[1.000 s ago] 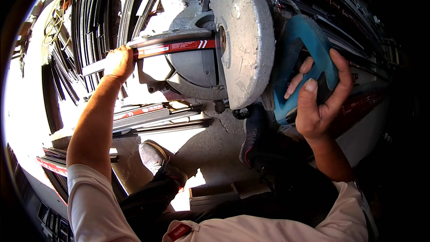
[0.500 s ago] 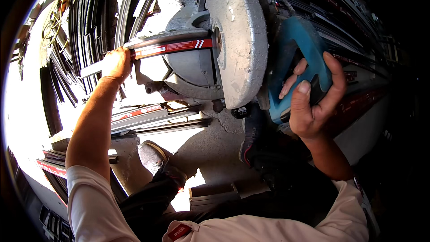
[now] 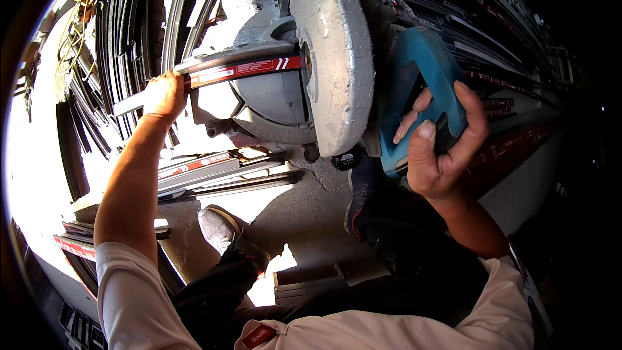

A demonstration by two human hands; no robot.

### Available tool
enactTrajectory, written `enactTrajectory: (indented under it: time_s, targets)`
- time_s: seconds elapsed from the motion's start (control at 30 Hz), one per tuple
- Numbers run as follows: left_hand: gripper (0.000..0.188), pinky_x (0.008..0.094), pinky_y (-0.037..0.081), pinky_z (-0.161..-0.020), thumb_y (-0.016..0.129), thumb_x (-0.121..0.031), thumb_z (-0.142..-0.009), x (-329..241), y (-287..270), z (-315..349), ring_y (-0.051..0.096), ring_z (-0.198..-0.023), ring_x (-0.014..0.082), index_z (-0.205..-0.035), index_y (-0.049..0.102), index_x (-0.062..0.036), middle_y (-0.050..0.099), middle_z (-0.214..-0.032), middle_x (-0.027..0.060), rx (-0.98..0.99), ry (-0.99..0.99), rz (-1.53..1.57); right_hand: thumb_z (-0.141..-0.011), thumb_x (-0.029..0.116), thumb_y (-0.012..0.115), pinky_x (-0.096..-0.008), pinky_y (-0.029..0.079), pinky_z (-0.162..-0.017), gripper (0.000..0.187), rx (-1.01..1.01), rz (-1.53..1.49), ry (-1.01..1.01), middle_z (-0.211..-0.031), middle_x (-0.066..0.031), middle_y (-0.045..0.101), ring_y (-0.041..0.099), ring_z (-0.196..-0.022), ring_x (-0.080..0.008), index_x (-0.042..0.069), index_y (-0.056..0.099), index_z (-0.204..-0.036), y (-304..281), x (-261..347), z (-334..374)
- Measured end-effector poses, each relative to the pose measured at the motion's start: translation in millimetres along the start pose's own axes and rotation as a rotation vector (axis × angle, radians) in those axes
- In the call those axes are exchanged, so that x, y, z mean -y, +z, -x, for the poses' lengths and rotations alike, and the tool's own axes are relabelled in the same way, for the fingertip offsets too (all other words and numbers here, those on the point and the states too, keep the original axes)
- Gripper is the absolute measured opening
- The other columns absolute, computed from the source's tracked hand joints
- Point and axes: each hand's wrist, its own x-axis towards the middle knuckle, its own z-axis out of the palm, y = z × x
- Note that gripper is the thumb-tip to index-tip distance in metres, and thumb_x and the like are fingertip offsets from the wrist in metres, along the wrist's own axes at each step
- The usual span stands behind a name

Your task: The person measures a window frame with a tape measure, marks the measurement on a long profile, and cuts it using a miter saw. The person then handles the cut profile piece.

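Observation:
A miter saw stands in front of me, its pale, dust-crusted blade guard (image 3: 337, 58) rising over a round metal base (image 3: 269, 115). Across that base lies a long metal profile strip (image 3: 259, 67) with red printed film, its right end reaching the guard. My left hand (image 3: 164, 96) is closed over the strip, left of the base. To the right of the guard, my right hand (image 3: 442, 149) wraps its fingers through the saw's blue loop handle (image 3: 433, 58). The blade itself is hidden behind the guard.
Bundles of dark profiles (image 3: 123, 32) lean at the far left, beside a coiled yellow cord (image 3: 79, 23). More strips (image 3: 227, 172) lie on the floor before the saw. Stacked profiles (image 3: 479, 19) fill the dark right side. My shoe (image 3: 218, 225) stands on the concrete below.
The saw's guard and blue handle have shifted slightly left, with my right hand moving along on the handle. My left hand keeps its hold on the strip.

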Motion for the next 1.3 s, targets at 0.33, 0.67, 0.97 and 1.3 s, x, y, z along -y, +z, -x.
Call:
enactTrajectory:
  time_s: [0.33,0.67,0.97,1.3]
  targets:
    - [0.02,0.0452,0.058,-0.081,0.065,-0.019,-0.095,0.0,-2.4,-0.3,0.074,-0.085,0.035,-0.089,0.068,-0.0011,0.073,-0.087,0.0194,0.003,-0.015,0.026,-0.098,-0.003,0.056,-0.0257,0.055,-0.068,0.062,0.014,0.015,-0.048,-0.111,-0.0141,0.056,0.058,-0.075,-0.0103,0.006,0.028,-0.152,0.3,-2.7,4.8]
    - [0.018,0.0451,0.059,-0.077,0.066,-0.019,-0.093,6.1,6.8,0.3,0.074,-0.082,0.0356,-0.088,0.068,-0.0014,0.072,-0.086,0.0198,-0.055,0.036,0.015,-0.098,-0.003,0.057,-0.0258,0.055,-0.068,0.062,0.009,0.008,-0.05,-0.112,-0.0141,0.057,0.058,-0.076,-0.0101,0.007,0.028,-0.152,3.6,-4.7,10.5]
    - [0.019,0.0446,0.059,-0.077,0.067,-0.02,-0.093,6.7,9.0,-0.3,0.074,-0.081,0.0356,-0.089,0.069,-0.0015,0.072,-0.086,0.0192,-0.036,0.026,0.004,-0.097,-0.004,0.057,-0.0264,0.056,-0.069,0.062,0.02,0.033,-0.074,-0.112,-0.0141,0.057,0.059,-0.077,-0.0103,0.007,0.029,-0.151,3.7,-6.8,14.1]
    - [0.023,0.0459,0.059,-0.079,0.066,-0.024,-0.094,6.2,7.3,-0.3,0.074,-0.082,0.0362,-0.089,0.07,-0.0021,0.073,-0.087,0.0194,-0.034,0.022,0.006,-0.097,-0.004,0.058,-0.0274,0.056,-0.069,0.061,0.024,0.064,-0.119,-0.113,-0.0148,0.057,0.06,-0.078,-0.011,0.006,0.03,-0.15,7.4,-16.3,26.9]
